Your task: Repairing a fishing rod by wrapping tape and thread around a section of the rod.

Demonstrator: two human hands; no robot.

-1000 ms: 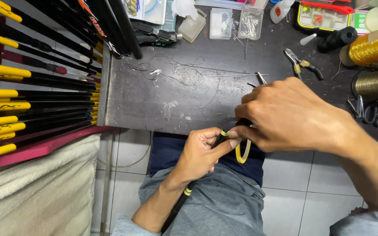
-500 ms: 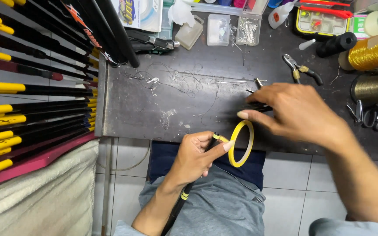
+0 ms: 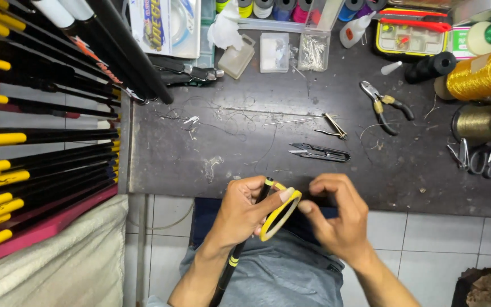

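Rack, far left: black and yellow rods (image 3: 35, 142) lie stacked beside the counter edge; a pale cloth (image 3: 46, 261) hangs below them.
Floor: white tiles (image 3: 444, 241) show under the counter's near edge.
Counter: dark, scuffed counter (image 3: 211, 148) strewn with loose thread offcuts.
Counter, rear: small clear boxes (image 3: 274, 51) and a white glue bottle (image 3: 354, 29) stand along the back.
Counter, centre: black thread snips (image 3: 320, 152) lie flat, well apart from both hands.
Left hand: left hand (image 3: 244, 211), grip clamped on a black rod (image 3: 240, 250) with yellow bands; the thumb presses a yellow tape roll (image 3: 280, 215) against the rod.
Tape roll: held off the counter, just before its near edge, above the person's lap, between the two hands.
Right hand: right hand (image 3: 336, 219), fingertips pinched together just beside the roll's rim; whether they hold a tape end cannot be told.
Counter, right: pliers (image 3: 386, 106), then gold thread spools (image 3: 487, 74) and small scissors (image 3: 475, 156) at the far edge.
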